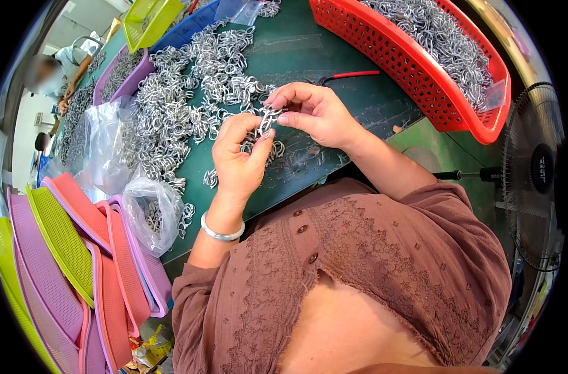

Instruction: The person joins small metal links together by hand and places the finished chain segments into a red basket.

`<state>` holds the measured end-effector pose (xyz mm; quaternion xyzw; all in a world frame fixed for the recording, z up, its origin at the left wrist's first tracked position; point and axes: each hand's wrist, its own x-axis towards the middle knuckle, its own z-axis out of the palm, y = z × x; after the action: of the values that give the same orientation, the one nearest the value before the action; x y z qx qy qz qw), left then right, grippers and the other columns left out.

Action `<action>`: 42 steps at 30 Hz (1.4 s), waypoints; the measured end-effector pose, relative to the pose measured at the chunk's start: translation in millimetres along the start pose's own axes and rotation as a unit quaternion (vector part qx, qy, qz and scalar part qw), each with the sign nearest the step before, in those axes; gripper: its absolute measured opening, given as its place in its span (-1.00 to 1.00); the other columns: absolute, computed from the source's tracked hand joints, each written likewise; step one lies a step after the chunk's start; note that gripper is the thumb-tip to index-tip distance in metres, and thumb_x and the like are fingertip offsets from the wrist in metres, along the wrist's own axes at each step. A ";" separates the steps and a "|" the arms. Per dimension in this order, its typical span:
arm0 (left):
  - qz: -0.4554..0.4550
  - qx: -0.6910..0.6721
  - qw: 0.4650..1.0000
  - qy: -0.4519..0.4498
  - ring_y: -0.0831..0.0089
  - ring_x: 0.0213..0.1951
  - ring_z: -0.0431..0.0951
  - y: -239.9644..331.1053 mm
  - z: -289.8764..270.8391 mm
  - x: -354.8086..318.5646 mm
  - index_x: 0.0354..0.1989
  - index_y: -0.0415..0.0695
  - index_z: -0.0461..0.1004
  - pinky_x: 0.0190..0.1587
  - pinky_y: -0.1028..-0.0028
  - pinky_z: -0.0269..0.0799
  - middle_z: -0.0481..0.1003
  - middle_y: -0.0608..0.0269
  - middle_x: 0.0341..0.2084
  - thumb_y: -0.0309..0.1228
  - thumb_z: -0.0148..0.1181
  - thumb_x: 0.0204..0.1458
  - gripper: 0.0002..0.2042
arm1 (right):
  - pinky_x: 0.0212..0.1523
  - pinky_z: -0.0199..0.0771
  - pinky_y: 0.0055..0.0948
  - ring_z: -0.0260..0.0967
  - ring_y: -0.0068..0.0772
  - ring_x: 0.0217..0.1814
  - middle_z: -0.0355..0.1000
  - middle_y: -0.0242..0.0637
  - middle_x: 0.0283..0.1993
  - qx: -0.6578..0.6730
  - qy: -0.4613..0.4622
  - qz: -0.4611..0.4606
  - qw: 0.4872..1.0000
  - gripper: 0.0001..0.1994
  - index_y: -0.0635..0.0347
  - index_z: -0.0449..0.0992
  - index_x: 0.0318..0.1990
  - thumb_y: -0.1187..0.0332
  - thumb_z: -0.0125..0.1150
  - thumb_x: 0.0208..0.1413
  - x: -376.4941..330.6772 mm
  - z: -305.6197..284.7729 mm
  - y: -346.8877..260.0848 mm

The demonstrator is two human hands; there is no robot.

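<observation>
Held between the two hands, above the near part of the green surface [359,50]: a small cluster of metal rings [269,118]. Left hand [264,132] narrowed, pinching the lower end of the cluster between thumb and forefinger; right hand [280,112] likewise narrowed, pinching the upper end from the right. Cannot tell whether linked or merely bunched, because of the covering fingertips. To the left, a large heap of similar pieces [162,118]; just beneath the hands, a few loose pieces [276,151]; at the far right, a red basket [396,65] filled with more; between heap and basket, a red-handled tool [355,73]. Likely faults, by judgement: dropping of a ring among lookalikes, from too light a pinch; tangling, from looped shapes; loss to the floor, from nearness to the edge.
</observation>
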<state>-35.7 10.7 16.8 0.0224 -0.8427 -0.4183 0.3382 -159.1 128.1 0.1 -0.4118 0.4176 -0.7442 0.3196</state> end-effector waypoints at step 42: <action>-0.327 -0.397 0.858 0.013 0.60 -0.45 0.41 -3.2 -4.3 -0.6 -0.31 -0.23 0.37 -0.36 0.64 0.34 0.44 0.29 -0.45 -0.51 -0.01 0.01 -0.90 | -0.28 0.36 -0.62 0.32 -0.63 -0.29 0.36 -0.36 -0.28 -0.020 0.043 0.021 0.999 -0.82 0.29 0.35 -0.21 0.56 0.00 -0.01 5.1 1.1 -2.9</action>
<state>-33.5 5.8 16.0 0.1661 -0.5451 -0.8033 0.1731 -160.9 124.8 4.8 -0.3773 0.4543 -0.7456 0.3087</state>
